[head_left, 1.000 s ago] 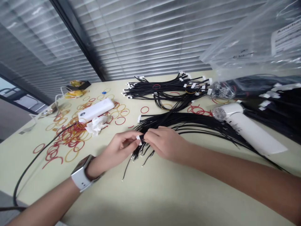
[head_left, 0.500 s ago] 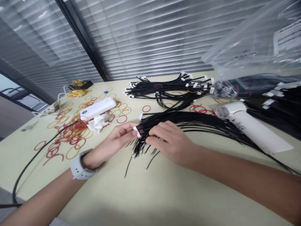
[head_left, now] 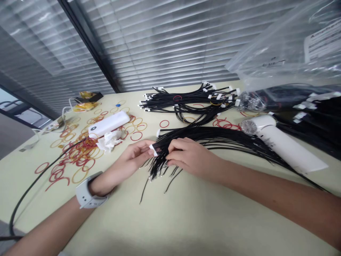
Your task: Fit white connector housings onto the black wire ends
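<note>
A thick bundle of thin black wires (head_left: 221,134) lies across the table, with loose metal-tipped ends fanning out at its left. Between its thumb and fingers my left hand (head_left: 134,156) pinches a white connector (head_left: 153,150) from which black wires run to the right. My right hand (head_left: 190,156) rests at the bundle just right of the connector, its fingers curled and pressed on wires; exactly which ones is hidden. Another white connector (head_left: 158,133) sticks out at the bundle's upper left, apart from both hands.
Behind lies a second black cable bundle (head_left: 181,99) with white connectors. Rubber bands (head_left: 84,156), a white power bank (head_left: 109,124) and crumpled tissue (head_left: 109,141) are at left. A white handheld fan (head_left: 287,144), wrapped cables and a clear plastic bag (head_left: 279,53) are at right.
The view has shifted slightly. My left hand keeps its pinch on the white connector, and my right hand's fingers have moved a little among the wires.
</note>
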Demonstrator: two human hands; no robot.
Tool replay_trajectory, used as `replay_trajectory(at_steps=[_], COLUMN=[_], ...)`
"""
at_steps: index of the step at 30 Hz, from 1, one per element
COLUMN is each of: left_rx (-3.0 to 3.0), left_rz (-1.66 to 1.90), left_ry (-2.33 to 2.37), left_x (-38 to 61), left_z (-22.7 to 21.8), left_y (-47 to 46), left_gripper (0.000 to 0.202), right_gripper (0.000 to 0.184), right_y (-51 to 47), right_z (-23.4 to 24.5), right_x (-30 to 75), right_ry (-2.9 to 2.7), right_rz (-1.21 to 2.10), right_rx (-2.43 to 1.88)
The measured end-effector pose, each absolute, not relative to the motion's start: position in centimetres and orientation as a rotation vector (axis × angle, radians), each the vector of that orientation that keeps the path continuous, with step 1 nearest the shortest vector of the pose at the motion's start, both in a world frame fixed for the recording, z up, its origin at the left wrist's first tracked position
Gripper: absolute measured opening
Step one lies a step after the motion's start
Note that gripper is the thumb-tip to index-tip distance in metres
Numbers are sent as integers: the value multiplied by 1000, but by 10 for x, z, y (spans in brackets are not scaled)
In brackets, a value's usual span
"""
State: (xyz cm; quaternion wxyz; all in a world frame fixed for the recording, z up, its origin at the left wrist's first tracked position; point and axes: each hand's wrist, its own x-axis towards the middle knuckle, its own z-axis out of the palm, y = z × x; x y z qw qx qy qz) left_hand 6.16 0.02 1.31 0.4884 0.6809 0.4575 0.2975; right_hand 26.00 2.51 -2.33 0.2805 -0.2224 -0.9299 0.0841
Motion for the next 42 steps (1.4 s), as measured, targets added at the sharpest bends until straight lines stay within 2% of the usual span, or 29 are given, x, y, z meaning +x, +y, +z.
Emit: replay_trajectory(at_steps=[3,9,21,30,42], left_rx=[1672,1700,1723,1752,1724], left_rz=[716,701,643,619,638], left_ry=[1132,1155,1157,1175,1222], left_x=[60,59,60,59,62], left_z=[11,10,8,6,8], left_y=[1,0,-4,-6,-5], left_gripper=[14,17,22,20,21], right_gripper=[20,19,18,11,18], right_y=[27,23,11,11,9], right_z=[-21,-23,-17,-19,-24], right_x=[262,259,251,249,248], right_ry=[-2563,-2605,-2175,-2203,-2347], right_rz=[287,174,391,492,195], right_rx=[-587,-640,-744,-797,-966])
